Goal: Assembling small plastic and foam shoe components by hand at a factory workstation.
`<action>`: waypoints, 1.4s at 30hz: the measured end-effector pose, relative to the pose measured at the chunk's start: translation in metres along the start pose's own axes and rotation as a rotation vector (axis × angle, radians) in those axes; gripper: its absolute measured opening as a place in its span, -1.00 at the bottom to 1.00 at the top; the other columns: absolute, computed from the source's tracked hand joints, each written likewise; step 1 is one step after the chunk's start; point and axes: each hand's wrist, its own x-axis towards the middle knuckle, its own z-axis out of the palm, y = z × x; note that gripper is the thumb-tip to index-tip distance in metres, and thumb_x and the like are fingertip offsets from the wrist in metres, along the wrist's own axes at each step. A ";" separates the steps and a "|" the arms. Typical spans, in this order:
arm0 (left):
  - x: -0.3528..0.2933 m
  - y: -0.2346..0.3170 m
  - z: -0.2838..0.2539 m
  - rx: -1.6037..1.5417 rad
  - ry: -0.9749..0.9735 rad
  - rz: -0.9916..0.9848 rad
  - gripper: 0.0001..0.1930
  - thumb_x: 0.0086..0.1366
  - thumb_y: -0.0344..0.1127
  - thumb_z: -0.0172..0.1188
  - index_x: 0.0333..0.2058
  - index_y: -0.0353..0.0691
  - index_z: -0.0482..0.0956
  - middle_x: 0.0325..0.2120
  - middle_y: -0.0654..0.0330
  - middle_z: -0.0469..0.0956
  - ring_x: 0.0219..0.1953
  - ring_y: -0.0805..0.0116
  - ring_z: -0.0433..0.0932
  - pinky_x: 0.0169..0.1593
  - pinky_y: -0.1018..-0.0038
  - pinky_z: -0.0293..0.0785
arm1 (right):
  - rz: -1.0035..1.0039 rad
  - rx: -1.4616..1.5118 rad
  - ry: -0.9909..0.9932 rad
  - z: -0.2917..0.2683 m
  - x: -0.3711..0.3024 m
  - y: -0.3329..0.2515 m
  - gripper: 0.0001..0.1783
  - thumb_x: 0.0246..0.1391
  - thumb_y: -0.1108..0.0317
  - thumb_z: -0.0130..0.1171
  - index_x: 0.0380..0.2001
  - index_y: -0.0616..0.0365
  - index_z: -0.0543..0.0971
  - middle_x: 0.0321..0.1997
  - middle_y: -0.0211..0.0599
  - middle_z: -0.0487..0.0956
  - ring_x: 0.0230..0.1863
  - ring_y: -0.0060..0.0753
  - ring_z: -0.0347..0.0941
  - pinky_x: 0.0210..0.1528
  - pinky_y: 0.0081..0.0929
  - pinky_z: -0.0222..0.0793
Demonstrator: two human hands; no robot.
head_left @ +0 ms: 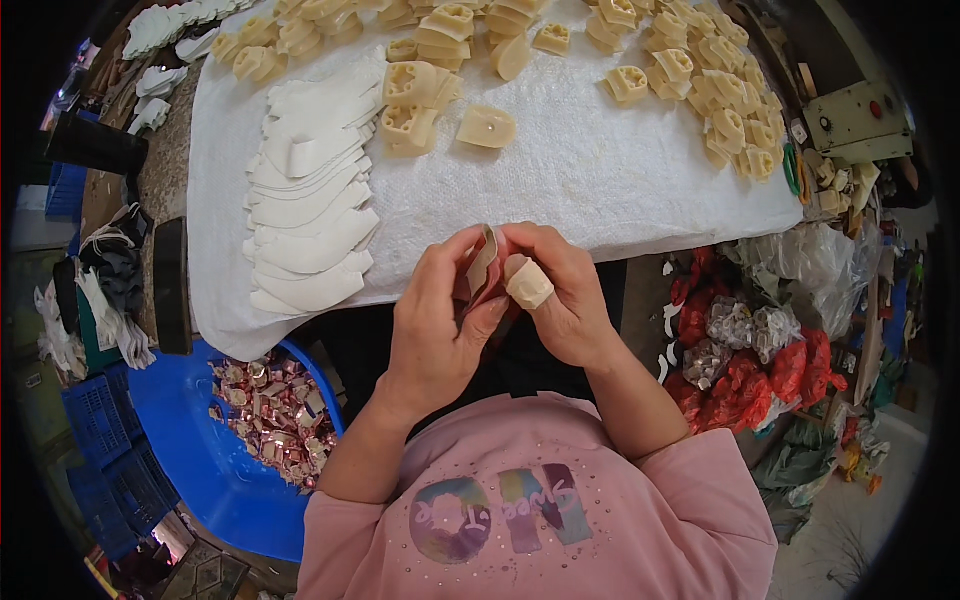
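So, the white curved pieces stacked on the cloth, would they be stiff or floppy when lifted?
The white curved pieces look thin and flat, so probably light and somewhat bendy. They overlap loosely on the white cloth, so a push would likely slide and scatter the stack.

Both hands meet just below the near edge of the bench [600,190], which is draped in a white cloth. The left hand [435,320] and right hand [560,295] pinch a small pink-and-cream folded piece [487,268] between them; the right thumb wears a tan wrap [527,283]. White cut shapes [310,220] lie overlapped on the cloth, and a blue tub [200,450] sits lower left.
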 end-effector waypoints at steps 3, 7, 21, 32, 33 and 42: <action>-0.004 0.006 -0.004 -0.257 -0.007 -0.275 -0.53 0.06 -0.45 0.24 -0.04 -0.38 0.32 -0.24 0.15 0.39 -0.25 0.44 0.41 -0.20 0.56 0.36 | 0.058 0.071 -0.025 -0.008 0.004 0.000 -0.67 0.15 0.18 0.01 -0.25 0.28 0.46 -0.43 -0.30 0.50 -0.37 -0.56 0.46 -0.33 -0.59 0.37; -0.004 0.005 -0.008 -0.009 -0.022 -0.056 -0.50 -0.12 -0.61 0.25 -0.11 -0.35 0.38 -0.32 0.18 0.38 -0.31 0.47 0.40 -0.25 0.59 0.37 | 0.230 0.278 -0.213 -0.020 0.018 0.016 -0.70 0.17 0.17 0.00 -0.39 0.21 0.48 -0.53 -0.47 0.43 -0.48 -0.66 0.35 -0.45 -0.66 0.28; 0.005 0.002 0.004 0.157 0.086 0.142 -0.51 -0.23 -0.50 0.38 -0.27 -0.31 0.36 -0.49 0.21 0.44 -0.52 0.52 0.42 -0.42 0.63 0.39 | 0.048 0.199 -0.211 -0.023 0.013 0.014 -0.82 0.17 0.34 -0.04 -0.38 0.22 0.48 -0.38 -0.42 0.52 -0.34 -0.60 0.43 -0.32 -0.57 0.34; 0.007 0.002 0.022 0.292 0.285 0.182 -0.52 -0.27 -0.43 0.44 -0.37 -0.30 0.35 -0.58 0.14 0.44 -0.60 0.27 0.52 -0.52 0.47 0.44 | -0.047 0.070 0.018 -0.001 0.006 0.022 -0.78 0.16 0.31 -0.07 -0.33 0.22 0.49 -0.42 -0.35 0.49 -0.37 -0.53 0.42 -0.28 -0.56 0.34; 0.008 0.002 0.021 0.291 0.294 0.181 -0.53 -0.26 -0.42 0.44 -0.37 -0.31 0.35 -0.59 0.14 0.44 -0.61 0.26 0.51 -0.53 0.47 0.44 | 0.021 0.270 -0.048 -0.004 0.006 0.026 -0.77 0.17 0.30 -0.07 -0.29 0.21 0.50 -0.36 -0.37 0.48 -0.31 -0.53 0.40 -0.25 -0.57 0.32; 0.007 0.004 0.029 0.255 0.384 0.173 -0.58 -0.20 -0.41 0.41 -0.41 -0.32 0.33 -0.61 0.14 0.43 -0.64 0.24 0.51 -0.56 0.46 0.43 | -0.016 0.608 -0.030 0.010 -0.001 0.030 -0.72 0.22 0.28 -0.14 -0.15 0.20 0.47 -0.28 -0.40 0.39 -0.25 -0.57 0.31 -0.23 -0.61 0.26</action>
